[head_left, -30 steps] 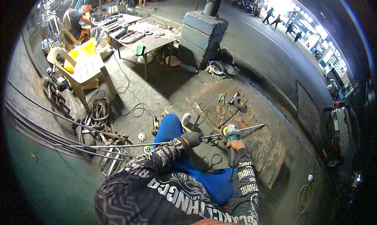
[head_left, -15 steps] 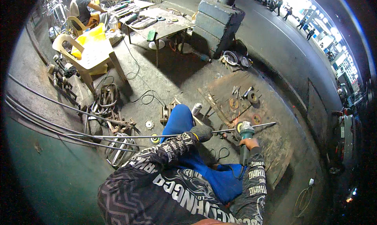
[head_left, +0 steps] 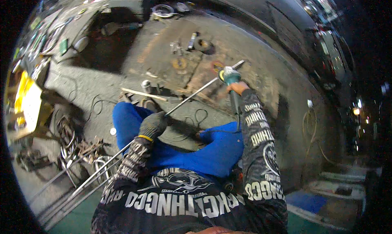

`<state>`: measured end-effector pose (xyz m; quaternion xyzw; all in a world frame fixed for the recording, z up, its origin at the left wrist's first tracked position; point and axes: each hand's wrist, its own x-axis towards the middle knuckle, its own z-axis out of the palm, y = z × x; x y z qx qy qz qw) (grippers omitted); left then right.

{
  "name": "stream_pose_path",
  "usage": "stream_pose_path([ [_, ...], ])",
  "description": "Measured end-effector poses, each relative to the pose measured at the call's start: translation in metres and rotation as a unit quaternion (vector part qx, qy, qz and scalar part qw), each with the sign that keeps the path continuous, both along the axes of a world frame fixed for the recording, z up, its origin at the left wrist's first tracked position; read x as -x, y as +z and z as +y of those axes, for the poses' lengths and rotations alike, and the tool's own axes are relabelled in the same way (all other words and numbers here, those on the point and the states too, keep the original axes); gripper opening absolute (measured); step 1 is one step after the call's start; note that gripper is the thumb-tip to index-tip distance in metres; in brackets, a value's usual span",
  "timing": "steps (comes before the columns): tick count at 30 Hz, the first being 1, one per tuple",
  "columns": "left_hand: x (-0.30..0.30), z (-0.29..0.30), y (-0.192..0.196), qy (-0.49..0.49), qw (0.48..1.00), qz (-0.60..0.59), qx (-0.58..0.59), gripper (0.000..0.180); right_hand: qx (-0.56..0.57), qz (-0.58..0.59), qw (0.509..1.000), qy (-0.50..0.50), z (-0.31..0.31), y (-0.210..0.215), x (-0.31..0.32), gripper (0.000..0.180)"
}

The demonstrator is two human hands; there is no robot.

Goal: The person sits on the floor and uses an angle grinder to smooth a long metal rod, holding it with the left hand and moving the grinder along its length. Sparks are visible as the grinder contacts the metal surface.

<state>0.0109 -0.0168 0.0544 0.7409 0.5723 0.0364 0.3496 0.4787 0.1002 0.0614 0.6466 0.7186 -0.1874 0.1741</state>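
A long thin metal rod (head_left: 192, 96) slants from lower left to upper right across my lap. My left hand (head_left: 154, 126), in a dark grey knit glove with a yellow cuff edge, is closed around it above my left knee. My right hand (head_left: 238, 87), bare, wraps round a green and dark angle grinder (head_left: 234, 103). The grinder's yellowish disc rests at or very near the rod toward its far end; whether they touch I cannot tell. Beneath that end lies a worn brown wooden board (head_left: 261, 77).
On the board are a tan disc (head_left: 179, 64), a reddish disc (head_left: 217, 66) and a dark ring (head_left: 202, 45). A pale canister (head_left: 145, 86) and a wooden strip (head_left: 145, 95) lie before my legs. Metal clamps (head_left: 67, 132) pile up left, by a pale chair (head_left: 32, 119). A cable (head_left: 312, 124) loops at right.
The view has swung right, so the surroundings sit further left. The rod now slants more steeply in the picture. Sparks seen at the grinder before do not show now. Both hands keep their hold.
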Motion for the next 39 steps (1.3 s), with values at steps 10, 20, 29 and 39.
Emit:
stream_pose_path([
  [10,-0.015,0.013,0.027,0.021,0.999,0.045,0.013,0.029,0.042,0.026,0.999,-0.019,0.06,-0.011,-0.101,0.026],
  [20,-0.021,0.015,0.027,0.026,0.999,0.041,-0.023,0.022,-0.004,0.109,0.994,-0.026,0.117,-0.031,-0.19,0.025],
  [29,-0.014,0.012,0.033,0.022,0.999,-0.003,-0.038,0.024,0.003,0.048,0.998,-0.042,0.117,-0.011,-0.164,0.03],
  [39,-0.005,0.01,0.005,-0.011,1.0,-0.016,0.002,0.032,0.017,-0.043,0.997,0.067,0.035,0.002,-0.04,0.03],
])
